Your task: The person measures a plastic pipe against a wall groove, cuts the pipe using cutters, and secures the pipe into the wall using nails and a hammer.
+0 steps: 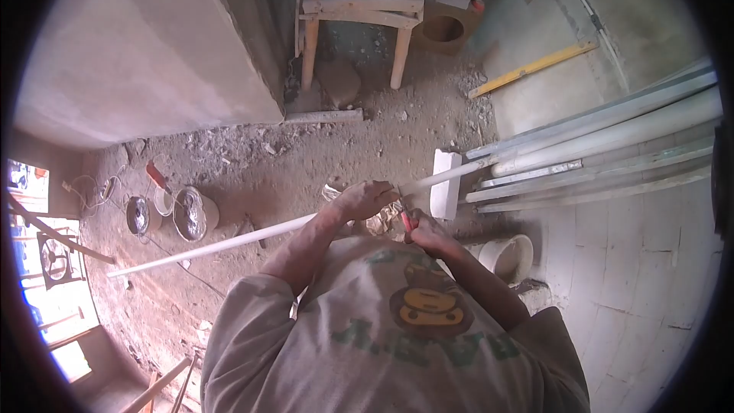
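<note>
A long white pipe runs across the view in front of my body, rising to the right. My left hand is wrapped round the pipe near its middle. Just to the right, my right hand is closed on a red-handled tool, whose upper end is against or very near the pipe beside my left fingers. The tool's tip is too small to make out. Crumpled brown material lies below the hands. The pipe's right part passes over a white block.
Several pipes and metal bars lean at the right. Buckets stand at the left, another bucket at the right. A wooden ladder-like frame stands ahead. A yellow level rests near the wall; rubble covers parts of the floor.
</note>
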Demonstrator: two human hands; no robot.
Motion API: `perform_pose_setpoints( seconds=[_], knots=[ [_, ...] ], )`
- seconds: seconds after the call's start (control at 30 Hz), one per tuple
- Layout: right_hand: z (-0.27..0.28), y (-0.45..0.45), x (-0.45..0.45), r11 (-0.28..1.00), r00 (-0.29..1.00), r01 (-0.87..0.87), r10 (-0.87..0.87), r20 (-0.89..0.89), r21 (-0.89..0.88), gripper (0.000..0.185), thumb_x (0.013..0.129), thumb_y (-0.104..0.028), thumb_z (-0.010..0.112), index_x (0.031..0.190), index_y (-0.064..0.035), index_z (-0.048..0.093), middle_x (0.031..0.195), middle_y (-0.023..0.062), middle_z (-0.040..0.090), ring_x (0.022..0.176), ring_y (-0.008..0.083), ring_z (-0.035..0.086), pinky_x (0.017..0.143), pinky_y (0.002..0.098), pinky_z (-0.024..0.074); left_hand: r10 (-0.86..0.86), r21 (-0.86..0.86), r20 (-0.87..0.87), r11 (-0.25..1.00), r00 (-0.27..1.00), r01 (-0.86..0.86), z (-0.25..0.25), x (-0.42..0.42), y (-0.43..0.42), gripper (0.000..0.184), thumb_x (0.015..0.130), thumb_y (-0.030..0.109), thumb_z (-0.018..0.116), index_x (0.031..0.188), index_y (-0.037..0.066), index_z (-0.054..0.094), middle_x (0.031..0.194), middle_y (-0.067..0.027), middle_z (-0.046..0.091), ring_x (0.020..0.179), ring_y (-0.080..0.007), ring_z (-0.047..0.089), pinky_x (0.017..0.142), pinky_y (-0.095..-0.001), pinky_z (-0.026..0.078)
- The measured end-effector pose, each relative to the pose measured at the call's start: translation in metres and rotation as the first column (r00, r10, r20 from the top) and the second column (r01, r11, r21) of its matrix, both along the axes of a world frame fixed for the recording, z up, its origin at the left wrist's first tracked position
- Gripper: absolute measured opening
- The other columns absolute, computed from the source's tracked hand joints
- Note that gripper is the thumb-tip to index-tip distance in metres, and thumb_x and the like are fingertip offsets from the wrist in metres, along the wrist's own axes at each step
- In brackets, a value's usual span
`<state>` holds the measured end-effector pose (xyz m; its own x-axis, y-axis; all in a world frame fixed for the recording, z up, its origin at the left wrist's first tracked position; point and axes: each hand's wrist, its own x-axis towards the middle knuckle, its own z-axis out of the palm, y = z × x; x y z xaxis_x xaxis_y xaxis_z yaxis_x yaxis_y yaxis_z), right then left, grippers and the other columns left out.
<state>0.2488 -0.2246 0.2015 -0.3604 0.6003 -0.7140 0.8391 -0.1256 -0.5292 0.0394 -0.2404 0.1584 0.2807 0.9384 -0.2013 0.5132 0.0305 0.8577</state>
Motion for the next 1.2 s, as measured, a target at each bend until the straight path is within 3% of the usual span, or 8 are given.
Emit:
perform_pose_setpoints(
  seconds=[0.23,0.33,0.57,0.67,0.87,1.0,1.1,1.2],
  knots=[
    [-0.037,-0.010,0.009,0.992,0.987,0.051,-0.033,-0.157,0.116,0.034,0.074,-0.013,0.063,0.103,0.0009,0.052,0.096,0.0219,0.064,0.096,0.0353,0.063,0.084,0.0421,0.0482,0.028,0.027,-0.003,0.999,1.000,-0.028,0.003,-0.003,-0.004,0.032,0.093,0.035,0.056,0.103,0.006,0.065,0.088,-0.0180,0.067,0.085,-0.0374,0.065,0.076,-0.0453,0.050],
    [-0.039,-0.004,0.005,0.974,0.986,0.053,-0.016,-0.168,0.219,0.034,0.076,-0.012,0.060,0.105,0.0011,0.051,0.095,0.0234,0.064,0.096,0.0377,0.064,0.083,0.0436,0.0487,0.044,0.039,-0.013,0.998,0.999,-0.044,0.026,-0.004,0.002,0.030,0.095,0.031,0.054,0.103,0.004,0.064,0.081,-0.0170,0.064,0.073,-0.0311,0.065,0.067,-0.0410,0.049],
    [-0.046,-0.009,0.010,0.941,0.983,0.072,-0.011,-0.181,0.332,0.033,0.075,-0.010,0.057,0.107,-0.0017,0.051,0.090,0.0257,0.063,0.090,0.0450,0.063,0.077,0.0482,0.0491,0.085,0.044,0.015,0.995,0.996,-0.085,0.011,0.006,-0.005,0.030,0.095,0.030,0.052,0.099,0.003,0.064,0.078,-0.0160,0.063,0.072,-0.0277,0.063,0.067,-0.0390,0.048],
    [-0.068,-0.014,0.017,0.951,0.974,0.113,-0.049,-0.222,0.288,0.028,0.078,-0.016,0.061,0.100,-0.0009,0.053,0.093,0.0265,0.064,0.093,0.0476,0.060,0.080,0.0514,0.0475,0.098,-0.001,0.033,0.995,0.995,-0.098,0.001,0.009,-0.011,0.030,0.095,0.032,0.054,0.099,0.004,0.063,0.078,-0.0160,0.063,0.074,-0.0290,0.063,0.067,-0.0403,0.048],
    [-0.064,-0.011,0.016,0.975,0.991,0.088,-0.064,-0.121,0.205,0.044,0.071,-0.022,0.072,0.104,-0.0017,0.053,0.098,0.0237,0.064,0.097,0.0436,0.061,0.083,0.0485,0.0474,0.092,-0.023,0.065,0.996,0.994,-0.091,-0.014,0.012,-0.009,0.030,0.094,0.035,0.056,0.100,0.006,0.062,0.079,-0.0184,0.064,0.078,-0.0358,0.065,0.067,-0.0444,0.048],
    [-0.050,-0.009,0.015,0.975,0.976,0.154,-0.125,-0.178,0.161,0.051,0.073,-0.024,0.071,0.111,0.0007,0.048,0.104,0.0260,0.060,0.102,0.0417,0.060,0.087,0.0464,0.0454,0.136,-0.010,0.056,0.991,0.989,-0.136,0.002,0.023,-0.004,0.031,0.094,0.035,0.055,0.100,0.006,0.061,0.080,-0.0192,0.064,0.079,-0.0375,0.064,0.067,-0.0455,0.048],
    [-0.031,-0.003,0.012,0.991,0.992,0.110,-0.105,-0.077,0.075,0.054,0.070,-0.015,0.060,0.120,-0.0004,0.045,0.110,0.0290,0.058,0.111,0.0423,0.057,0.094,0.0452,0.0427,0.092,-0.021,0.024,0.996,0.995,-0.092,0.000,0.021,0.002,0.033,0.094,0.038,0.055,0.100,0.006,0.061,0.082,-0.0191,0.065,0.080,-0.0380,0.065,0.069,-0.0455,0.049],
    [-0.006,0.000,0.011,0.997,0.993,0.080,-0.082,-0.090,-0.022,0.054,0.069,-0.016,0.062,0.117,0.0007,0.048,0.110,0.0254,0.059,0.111,0.0365,0.058,0.093,0.0407,0.0430,0.074,-0.021,0.012,0.997,0.997,-0.074,-0.001,0.023,0.002,0.035,0.094,0.039,0.053,0.101,0.006,0.062,0.085,-0.0193,0.066,0.083,-0.0379,0.065,0.072,-0.0459,0.049]
  ],
)
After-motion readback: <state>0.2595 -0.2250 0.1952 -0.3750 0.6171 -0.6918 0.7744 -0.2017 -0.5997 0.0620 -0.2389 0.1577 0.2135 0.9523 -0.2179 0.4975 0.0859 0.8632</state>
